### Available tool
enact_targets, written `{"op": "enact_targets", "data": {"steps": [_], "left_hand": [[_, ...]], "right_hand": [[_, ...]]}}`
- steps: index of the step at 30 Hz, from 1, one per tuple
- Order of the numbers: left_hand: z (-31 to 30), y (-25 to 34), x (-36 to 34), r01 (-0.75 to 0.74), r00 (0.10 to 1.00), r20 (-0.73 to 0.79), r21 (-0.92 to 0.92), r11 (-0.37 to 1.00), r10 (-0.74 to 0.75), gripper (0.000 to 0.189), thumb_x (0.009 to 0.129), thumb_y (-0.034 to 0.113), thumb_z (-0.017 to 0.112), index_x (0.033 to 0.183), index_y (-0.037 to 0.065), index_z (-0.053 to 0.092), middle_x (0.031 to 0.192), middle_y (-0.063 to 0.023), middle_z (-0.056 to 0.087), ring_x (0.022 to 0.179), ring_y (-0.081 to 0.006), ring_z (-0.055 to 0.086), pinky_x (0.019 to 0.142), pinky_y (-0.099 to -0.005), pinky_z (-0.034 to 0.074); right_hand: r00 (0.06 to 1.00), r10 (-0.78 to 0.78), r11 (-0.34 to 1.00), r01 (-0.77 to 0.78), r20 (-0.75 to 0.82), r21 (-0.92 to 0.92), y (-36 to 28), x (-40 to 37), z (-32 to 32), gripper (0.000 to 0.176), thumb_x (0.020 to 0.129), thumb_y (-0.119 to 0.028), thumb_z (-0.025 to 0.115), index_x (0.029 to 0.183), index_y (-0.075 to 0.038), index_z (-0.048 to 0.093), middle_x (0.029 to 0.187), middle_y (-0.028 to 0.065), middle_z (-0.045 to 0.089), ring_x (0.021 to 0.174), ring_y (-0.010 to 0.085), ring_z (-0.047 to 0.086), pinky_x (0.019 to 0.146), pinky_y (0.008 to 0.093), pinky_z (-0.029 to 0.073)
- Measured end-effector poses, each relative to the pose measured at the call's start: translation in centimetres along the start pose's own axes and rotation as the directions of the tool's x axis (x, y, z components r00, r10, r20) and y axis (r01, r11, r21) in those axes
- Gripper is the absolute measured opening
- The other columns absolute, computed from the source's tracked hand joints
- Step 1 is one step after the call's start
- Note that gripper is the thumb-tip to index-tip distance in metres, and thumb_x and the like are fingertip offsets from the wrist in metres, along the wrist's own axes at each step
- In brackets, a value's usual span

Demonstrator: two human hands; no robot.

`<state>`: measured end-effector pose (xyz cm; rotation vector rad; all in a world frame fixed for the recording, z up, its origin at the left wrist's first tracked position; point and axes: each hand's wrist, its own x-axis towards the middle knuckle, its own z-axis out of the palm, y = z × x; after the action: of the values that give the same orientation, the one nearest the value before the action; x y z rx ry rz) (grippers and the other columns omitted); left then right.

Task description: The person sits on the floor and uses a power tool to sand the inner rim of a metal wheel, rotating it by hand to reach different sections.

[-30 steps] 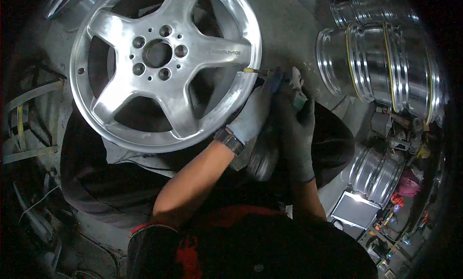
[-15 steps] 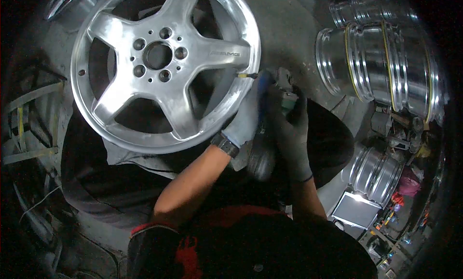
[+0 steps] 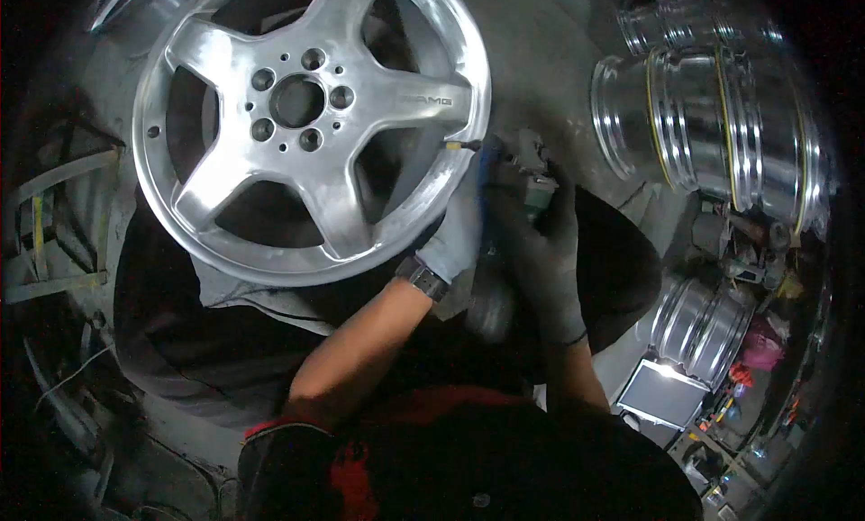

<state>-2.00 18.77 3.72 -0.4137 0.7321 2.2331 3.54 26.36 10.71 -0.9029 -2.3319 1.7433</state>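
A bare-metal five-spoke wheel rim (image 3: 360, 219) with AMG lettering on one spoke lies face up in front of me, over my legs. My left hand (image 3: 458, 233), in a light grey glove, is closed around the front of a power grinder (image 3: 539, 190). My right hand (image 3: 547, 260), in a darker glove, wraps the grinder's body from the right. A green and silver part shows between its fingers; much of the tool is hidden or blurred. Its small yellowish bit (image 3: 453, 145) on a dark shaft meets the wheel's outer lip, below the lettered spoke.
More shiny wheel rims (image 3: 685, 125) stand on edge at the upper right, with another rim (image 3: 707, 318) below. A lit flat panel (image 3: 664, 393) and scattered tools lie at the lower right. A metal frame (image 3: 63, 179) stands at the left. Grey cloth (image 3: 243, 298) lies under the wheel.
The bit and left hand have shifted slightly left and down along the lip. The wheel sits nearly where it was, moved a few pixels. Both hands keep their hold on the grinder.
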Motion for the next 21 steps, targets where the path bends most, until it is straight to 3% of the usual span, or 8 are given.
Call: {"op": "enact_targets", "data": {"steps": [1, 2, 4, 8, 10, 14, 16, 21], "left_hand": [[0.4, 0.2, -0.5, -0.114, 0.994, 0.024, 0.198, 0.974, 0.111, 0.041, 0.117, 0.030, 0.039, 0.147, 0.006, 0.054, 0.135, -0.0120, 0.064, 0.123, -0.0236, 0.063, 0.110, -0.0395, 0.051], [0.1, 0.1, 0.1, -0.113, 0.994, 0.026, 0.198, 0.974, 0.111, 0.041, 0.117, 0.030, 0.039, 0.147, 0.006, 0.054, 0.135, -0.0120, 0.064, 0.123, -0.0236, 0.063, 0.110, -0.0395, 0.051], [-0.7, -0.2, 2.0, -0.075, 0.963, 0.260, 0.026, 0.997, 0.066, 0.042, 0.117, 0.028, 0.038, 0.147, 0.003, 0.054, 0.138, -0.0117, 0.064, 0.126, -0.0232, 0.062, 0.112, -0.0390, 0.050], [1.4, 0.0, 0.2, -0.095, 0.983, 0.156, -0.014, 0.995, 0.096, 0.042, 0.117, 0.028, 0.038, 0.145, 0.001, 0.055, 0.140, -0.0125, 0.063, 0.128, -0.0237, 0.061, 0.113, -0.0394, 0.050], [1.4, -0.4, 0.2, -0.024, 0.998, 0.053, -0.023, 0.999, 0.025, 0.042, 0.117, 0.027, 0.037, 0.143, 0.000, 0.055, 0.139, -0.0133, 0.063, 0.126, -0.0234, 0.062, 0.112, -0.0387, 0.050], [1.5, 0.1, 0.8, -0.211, 0.964, 0.190, 0.120, 0.970, 0.186, 0.042, 0.117, 0.027, 0.037, 0.143, 0.000, 0.056, 0.138, -0.0137, 0.064, 0.124, -0.0224, 0.063, 0.110, -0.0367, 0.052], [0.0, -2.3, 3.4, -0.099, 0.981, 0.167, 0.013, 0.995, 0.096, 0.051, 0.114, 0.043, 0.049, 0.140, 0.002, 0.063, 0.131, -0.0102, 0.070, 0.118, -0.0151, 0.064, 0.105, -0.0293, 0.049], [1.5, -0.6, 0.7, -0.039, 0.998, 0.048, 0.003, 0.999, 0.039, 0.045, 0.115, 0.040, 0.048, 0.138, 0.004, 0.064, 0.127, -0.0103, 0.070, 0.113, -0.0168, 0.066, 0.101, -0.0307, 0.052]], "right_hand": [[0.999, 0.039, 0.994, -0.038, -0.009, 0.102, -0.3, -0.1, 0.0, 0.074, 0.095, -0.018, 0.081, 0.152, 0.003, 0.039, 0.135, 0.0156, 0.064, 0.121, 0.0189, 0.063, 0.104, 0.0349, 0.053], [0.999, 0.038, 0.994, -0.037, -0.011, 0.101, -0.1, 0.1, 0.0, 0.074, 0.095, -0.018, 0.081, 0.152, 0.003, 0.039, 0.135, 0.0156, 0.064, 0.121, 0.0189, 0.063, 0.104, 0.0349, 0.053], [0.998, -0.055, 0.949, 0.052, 0.000, 0.311, 0.6, 0.6, -0.2, 0.064, 0.098, -0.012, 0.077, 0.148, 0.001, 0.041, 0.132, 0.0139, 0.064, 0.119, 0.0181, 0.064, 0.101, 0.0348, 0.054], [1.000, -0.021, 0.969, 0.015, 0.021, 0.247, 0.6, 0.6, -1.0, 0.060, 0.098, -0.006, 0.075, 0.148, -0.001, 0.042, 0.130, 0.0127, 0.064, 0.116, 0.0182, 0.064, 0.099, 0.0344, 0.055], [0.999, 0.047, 0.994, -0.050, 0.024, 0.100, 0.1, 0.4, -1.3, 0.062, 0.096, -0.005, 0.076, 0.148, 0.000, 0.042, 0.130, 0.0130, 0.064, 0.114, 0.0189, 0.065, 0.098, 0.0341, 0.056], [1.000, 0.025, 0.961, -0.023, -0.003, 0.275, 0.6, 1.1, -1.5, 0.063, 0.096, -0.006, 0.077, 0.148, 0.001, 0.042, 0.128, 0.0130, 0.065, 0.114, 0.0193, 0.065, 0.098, 0.0337, 0.055], [0.999, 0.037, 0.976, -0.028, -0.036, 0.217, -0.3, 1.2, -1.5, 0.063, 0.097, -0.007, 0.076, 0.149, 0.001, 0.041, 0.127, 0.0129, 0.065, 0.114, 0.0189, 0.065, 0.097, 0.0334, 0.055], [0.995, 0.099, 0.979, -0.097, -0.002, 0.182, 0.3, 0.9, -1.5, 0.063, 0.097, -0.007, 0.076, 0.149, 0.001, 0.041, 0.129, 0.0137, 0.064, 0.116, 0.0194, 0.064, 0.098, 0.0342, 0.055]]}}
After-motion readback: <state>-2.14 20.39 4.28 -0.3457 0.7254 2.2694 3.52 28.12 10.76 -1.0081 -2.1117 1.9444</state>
